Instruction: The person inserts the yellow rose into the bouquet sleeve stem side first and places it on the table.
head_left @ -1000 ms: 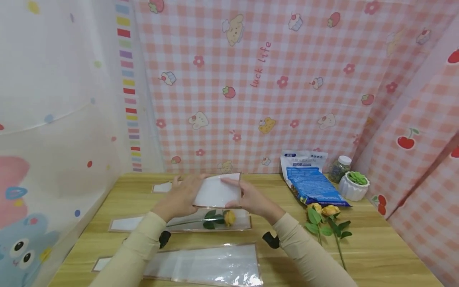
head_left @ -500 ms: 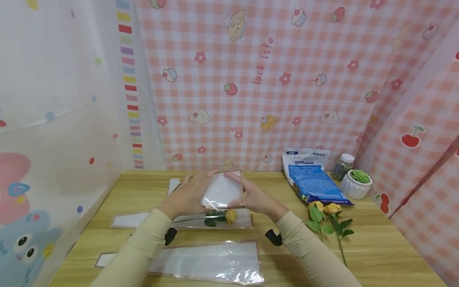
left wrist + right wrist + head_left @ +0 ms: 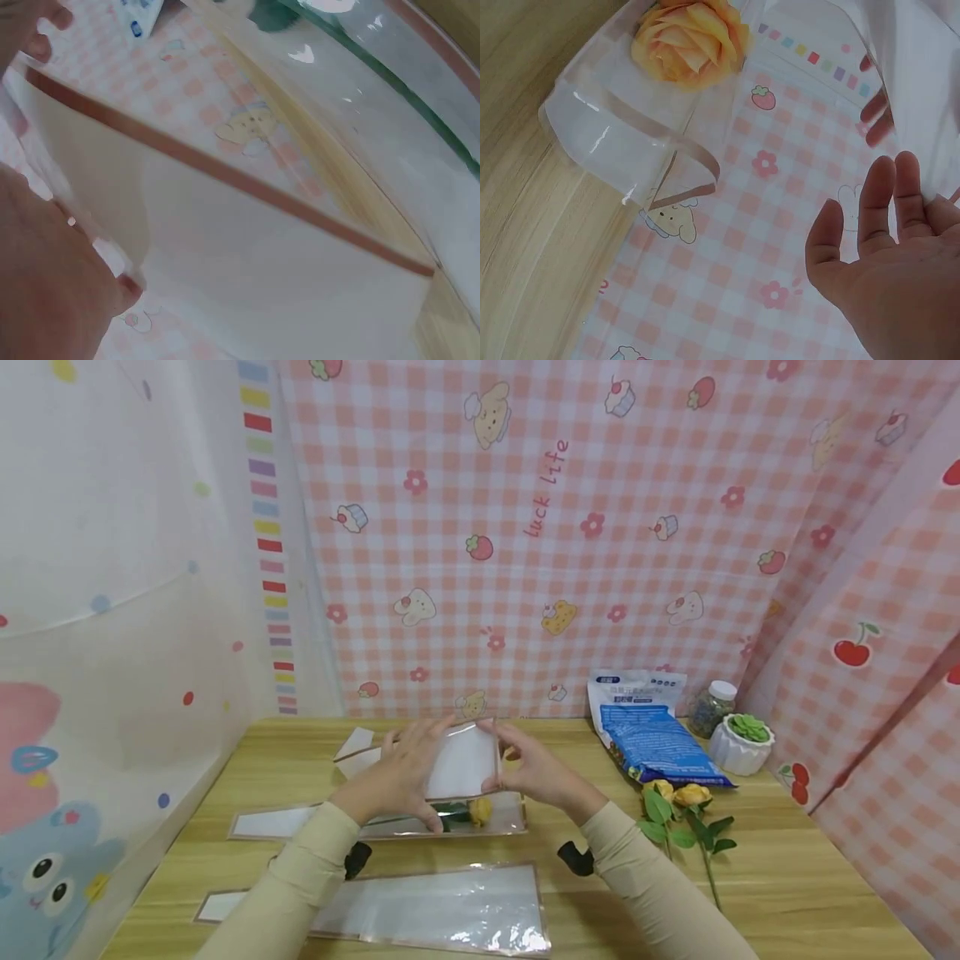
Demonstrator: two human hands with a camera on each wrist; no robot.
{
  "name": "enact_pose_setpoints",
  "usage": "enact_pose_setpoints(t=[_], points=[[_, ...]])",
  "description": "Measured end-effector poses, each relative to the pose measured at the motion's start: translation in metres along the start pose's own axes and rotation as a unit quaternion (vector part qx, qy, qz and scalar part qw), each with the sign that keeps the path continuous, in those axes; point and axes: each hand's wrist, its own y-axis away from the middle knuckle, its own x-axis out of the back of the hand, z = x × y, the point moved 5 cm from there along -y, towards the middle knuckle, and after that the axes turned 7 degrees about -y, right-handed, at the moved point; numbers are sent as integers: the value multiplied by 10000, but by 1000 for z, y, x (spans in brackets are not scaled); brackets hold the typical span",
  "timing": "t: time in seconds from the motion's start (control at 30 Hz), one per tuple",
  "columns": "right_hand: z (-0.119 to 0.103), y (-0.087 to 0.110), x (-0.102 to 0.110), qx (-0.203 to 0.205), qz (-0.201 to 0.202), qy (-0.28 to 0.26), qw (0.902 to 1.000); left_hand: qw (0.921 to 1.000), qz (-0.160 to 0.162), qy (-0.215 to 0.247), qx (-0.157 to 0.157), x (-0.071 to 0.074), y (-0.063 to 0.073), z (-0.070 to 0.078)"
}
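Observation:
A white, brown-edged flower sleeve [image 3: 465, 762] is held up above the table and bends leftward. My right hand [image 3: 542, 770] pinches its right edge between thumb and index finger, the other fingers loose in the right wrist view. My left hand [image 3: 399, 777] lies against its left part, fingers spread and thumb apart from it; in the left wrist view one fingertip meets the sleeve's edge. Below the hands lies another sleeve [image 3: 506, 817] with a yellow rose [image 3: 481, 811] in it, its stem partly hidden by the left hand.
A flat sleeve [image 3: 450, 906] lies nearest me. To the right are loose yellow roses [image 3: 692, 795], a blue and white bag [image 3: 652, 739], a lidded jar [image 3: 712, 708] and a potted succulent [image 3: 741, 745]. Curtains hang behind the wooden table [image 3: 780, 877].
The left hand's thumb has come away from the sleeve and its fingers have spread. The sleeve's left end has swung up into a bend. The right hand keeps its pinch.

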Motion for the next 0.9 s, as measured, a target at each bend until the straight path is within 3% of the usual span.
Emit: enact_pose_setpoints(t=[0.1, 0.33, 0.6, 0.9], points=[[0, 2, 0, 60, 40, -44, 10000, 9998, 141, 144, -91, 1, -5, 4], [-4, 6, 0, 226, -41, -30, 9997, 9974, 587, -408, -90, 4, -9, 7], [-5, 15, 6, 198, -152, -114, 9996, 9978, 466, -454, -78, 1, -11, 4], [-9, 38, 29, -26, -180, -41, 9998, 9982, 547, -195, -159, 1, -9, 3]])
